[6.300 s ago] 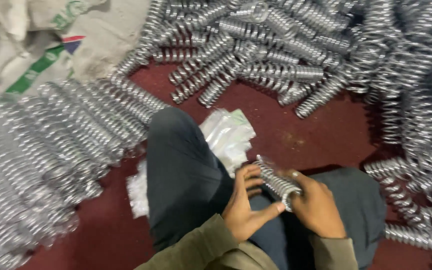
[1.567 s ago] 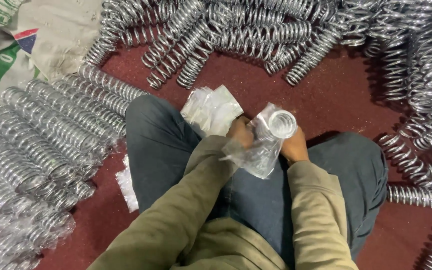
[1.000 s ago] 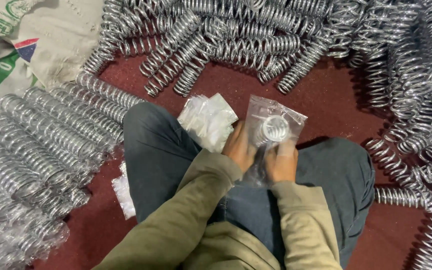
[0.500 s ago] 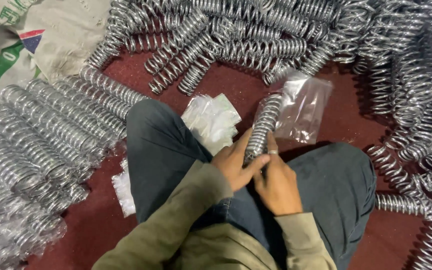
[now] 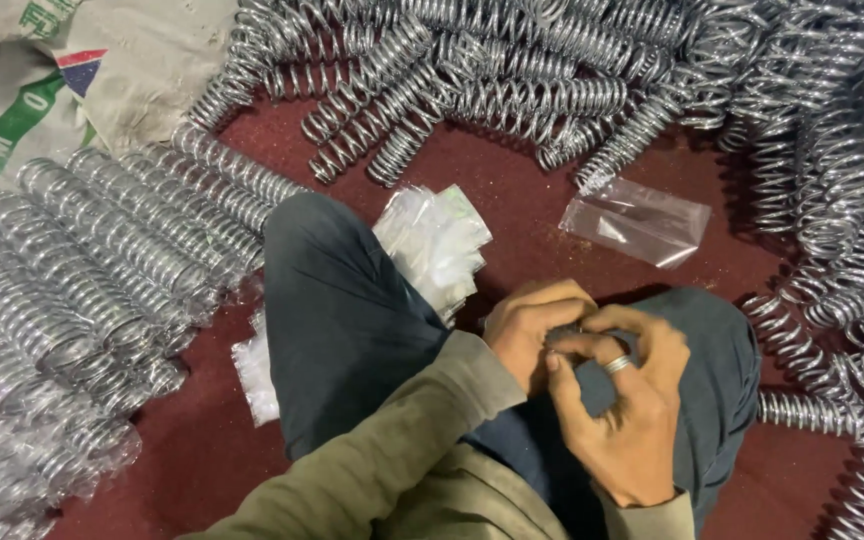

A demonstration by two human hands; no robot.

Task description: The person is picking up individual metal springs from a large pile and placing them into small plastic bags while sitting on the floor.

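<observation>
Silver ring [image 5: 617, 364] on a finger of the right hand [image 5: 620, 410], which sits over the person's lap with fingers curled inward. Left hand [image 5: 537, 328] pressed against it from the left, its fingers also curled, fingertips of both hands meeting in a tight cluster. Something small and grey seems to be pinched between them, but it is mostly hidden; cannot tell what it is. Both hands closed, fingers together rather than spread.

Just under the fingers: dark trousers [image 5: 352, 320], one knee raised to the left of the hands, the other leg running off to the right. Olive sleeve [image 5: 392, 450] leads back from the left wrist toward the camera.

Just beyond the left fingertips, against the raised knee, a stack of small clear plastic bags [image 5: 437, 240] lies on the dark red floor [image 5: 532, 200]. More of the same bags [image 5: 254, 365] show on the far side of that knee, to the left. Up and to the right of the fingers, apart from them, a single clear bag [image 5: 637, 220] lies flat and alone on the floor.

Farther out, metal coil springs [image 5: 472, 80] heaped in a band across the top and down the right side. To the far left, rows of springs in clear wrapping [image 5: 82, 270]. At top left, beyond those, a woven sack [image 5: 102, 70] with green and red print
</observation>
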